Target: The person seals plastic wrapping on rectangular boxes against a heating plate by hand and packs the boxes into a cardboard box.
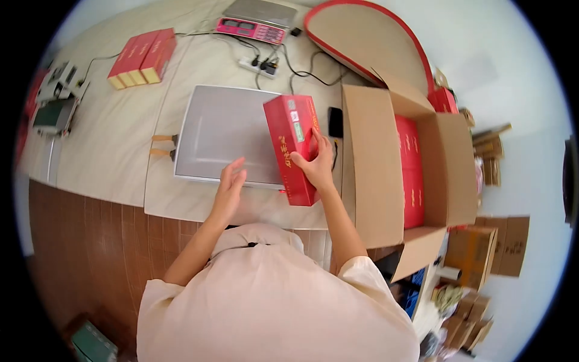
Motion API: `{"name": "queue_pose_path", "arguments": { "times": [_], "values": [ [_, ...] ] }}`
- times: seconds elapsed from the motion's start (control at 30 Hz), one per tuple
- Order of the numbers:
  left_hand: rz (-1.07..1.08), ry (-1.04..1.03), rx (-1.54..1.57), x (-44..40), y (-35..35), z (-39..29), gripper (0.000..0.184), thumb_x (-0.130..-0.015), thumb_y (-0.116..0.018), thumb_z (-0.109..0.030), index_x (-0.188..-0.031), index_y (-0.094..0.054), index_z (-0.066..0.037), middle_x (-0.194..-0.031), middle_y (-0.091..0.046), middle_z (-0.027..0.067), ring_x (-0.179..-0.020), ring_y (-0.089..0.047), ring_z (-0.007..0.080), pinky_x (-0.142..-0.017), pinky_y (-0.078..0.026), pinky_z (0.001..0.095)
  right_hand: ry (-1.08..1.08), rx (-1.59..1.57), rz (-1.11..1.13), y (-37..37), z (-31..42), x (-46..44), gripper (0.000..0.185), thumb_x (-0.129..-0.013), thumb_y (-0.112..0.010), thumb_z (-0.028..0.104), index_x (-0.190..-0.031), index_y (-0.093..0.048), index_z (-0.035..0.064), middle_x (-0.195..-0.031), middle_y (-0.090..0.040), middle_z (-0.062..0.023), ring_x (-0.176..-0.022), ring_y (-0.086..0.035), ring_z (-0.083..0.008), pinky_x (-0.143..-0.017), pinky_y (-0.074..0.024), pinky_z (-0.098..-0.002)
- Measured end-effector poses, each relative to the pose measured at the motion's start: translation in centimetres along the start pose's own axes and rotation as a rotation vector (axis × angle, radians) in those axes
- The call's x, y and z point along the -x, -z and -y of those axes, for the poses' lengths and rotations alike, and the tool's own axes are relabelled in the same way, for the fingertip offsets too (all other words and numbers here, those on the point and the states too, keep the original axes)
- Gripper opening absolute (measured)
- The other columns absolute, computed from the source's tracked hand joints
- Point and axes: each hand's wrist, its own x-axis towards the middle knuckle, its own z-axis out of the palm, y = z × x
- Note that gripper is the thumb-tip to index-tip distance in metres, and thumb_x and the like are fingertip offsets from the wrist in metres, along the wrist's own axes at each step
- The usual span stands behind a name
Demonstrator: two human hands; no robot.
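My right hand [316, 161] grips a long red gift box [282, 136] with gold lettering and small labels on its narrow side. The box is held tilted over the right part of a flat grey metal-topped plate [223, 133] on the table. My left hand [230, 184] is empty, fingers apart, near the plate's front edge and to the left of the box. Right of my right hand stands an open cardboard carton [377, 163], with several red boxes [411, 175] packed inside it.
Red boxes [143, 57] stand together at the back left. A pink scale [250, 30], a power strip [259, 66] with cables and a black phone [335, 122] lie around the plate. A red-rimmed board [368, 36] leans behind the carton. Brown cartons [506, 244] are stacked at the right.
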Motion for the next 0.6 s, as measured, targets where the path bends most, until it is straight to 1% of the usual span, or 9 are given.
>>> {"name": "queue_pose_path", "arguments": {
  "times": [0.03, 0.07, 0.13, 0.2, 0.27, 0.33, 0.43, 0.53, 0.6],
  "values": [
    [-0.029, 0.041, -0.029, 0.3, 1.4, 1.3, 0.045, -0.097, -0.046, -0.030, -0.137, -0.040, -0.009, -0.139, -0.038, 0.0060, -0.125, -0.039, 0.0182, -0.102, -0.033, 0.0327, -0.036, 0.248, -0.011, -1.2, 0.2, -0.4, 0.092, -0.061, -0.078, 0.045, -0.138, -0.039, 0.0141, -0.133, -0.037, -0.0214, -0.125, -0.033, -0.0388, -0.104, -0.0257, -0.0489],
    [-0.060, 0.085, -0.055, 0.9, 2.7, 2.4, 0.042, -0.097, -0.047, -0.027, -0.134, -0.043, -0.008, -0.136, -0.042, 0.0050, -0.121, -0.044, 0.0171, -0.100, -0.034, 0.0314, 0.012, 0.395, -0.013, -2.3, 0.4, -0.6, 0.092, -0.058, -0.079, 0.046, -0.138, -0.040, 0.0180, -0.134, -0.034, -0.0229, -0.123, -0.033, -0.0418, -0.102, -0.0239, -0.0532],
    [-0.146, 0.089, -0.014, 2.7, 4.6, 3.1, 0.039, -0.096, -0.048, -0.025, -0.131, -0.045, -0.008, -0.132, -0.045, 0.0046, -0.116, -0.048, 0.0160, -0.098, -0.035, 0.0303, 0.100, 0.563, -0.041, -4.4, 1.0, -1.1, 0.089, -0.059, -0.078, 0.046, -0.136, -0.042, 0.0184, -0.135, -0.033, -0.0224, -0.122, -0.033, -0.0422, -0.101, -0.0251, -0.0534],
    [-0.233, 0.103, 0.029, 4.4, 6.6, 3.9, 0.037, -0.095, -0.048, -0.023, -0.129, -0.048, -0.008, -0.129, -0.048, 0.0041, -0.111, -0.052, 0.0150, -0.096, -0.037, 0.0292, 0.167, 0.576, -0.012, -6.4, 0.8, -1.7, 0.089, -0.059, -0.077, 0.046, -0.136, -0.043, 0.0184, -0.135, -0.032, -0.0230, -0.121, -0.034, -0.0432, -0.101, -0.0257, -0.0534],
    [-0.353, 0.153, 0.059, 6.0, 8.4, 4.9, 0.034, -0.096, -0.047, -0.022, -0.127, -0.049, -0.008, -0.125, -0.051, 0.0038, -0.105, -0.056, 0.0154, -0.092, -0.039, 0.0291, 0.164, 0.599, -0.031, -8.5, 0.2, -2.5, 0.088, -0.059, -0.077, 0.046, -0.136, -0.043, 0.0182, -0.134, -0.031, -0.0242, -0.121, -0.034, -0.0431, -0.101, -0.0256, -0.0532],
    [-0.431, 0.199, 0.087, 7.3, 9.7, 5.9, 0.034, -0.096, -0.046, -0.022, -0.127, -0.049, -0.008, -0.125, -0.050, 0.0036, -0.107, -0.055, 0.0148, -0.089, -0.040, 0.0285, 0.141, 0.605, 0.019, -10.3, 1.3, -3.1, 0.088, -0.060, -0.076, 0.047, -0.135, -0.043, 0.0178, -0.134, -0.031, -0.0251, -0.121, -0.034, -0.0440, -0.100, -0.0261, -0.0544],
    [-0.580, 0.240, 0.175, 8.4, 11.0, 6.3, 0.032, -0.097, -0.046, -0.021, -0.126, -0.050, -0.007, -0.124, -0.052, 0.0042, -0.106, -0.056, 0.0141, -0.087, -0.040, 0.0261, 0.111, 0.626, -0.023, -13.3, 3.1, -4.2, 0.086, -0.062, -0.074, 0.050, -0.135, -0.044, 0.0162, -0.134, -0.031, -0.0273, -0.120, -0.034, -0.0462, -0.099, -0.0271, -0.0570],
    [-0.587, 0.233, 0.219, 8.9, 11.1, 6.0, 0.034, -0.098, -0.041, -0.024, -0.127, -0.048, -0.008, -0.128, -0.050, 0.0049, -0.110, -0.054, 0.0155, -0.093, -0.039, 0.0290, 0.147, 0.607, -0.041, -15.7, 5.3, -5.3, 0.088, -0.061, -0.074, 0.052, -0.134, -0.043, 0.0139, -0.133, -0.032, -0.0287, -0.120, -0.035, -0.0469, -0.100, -0.0268, -0.0566],
    [-0.571, 0.225, 0.227, 8.8, 11.1, 6.3, 0.033, -0.098, -0.043, -0.023, -0.126, -0.049, -0.007, -0.125, -0.052, 0.0048, -0.108, -0.056, 0.0156, -0.090, -0.040, 0.0284, 0.137, 0.595, -0.029, -16.8, 7.0, -5.8, 0.088, -0.061, -0.074, 0.052, -0.134, -0.044, 0.0129, -0.133, -0.033, -0.0289, -0.120, -0.035, -0.0471, -0.100, -0.0269, -0.0564]
  ]
}}
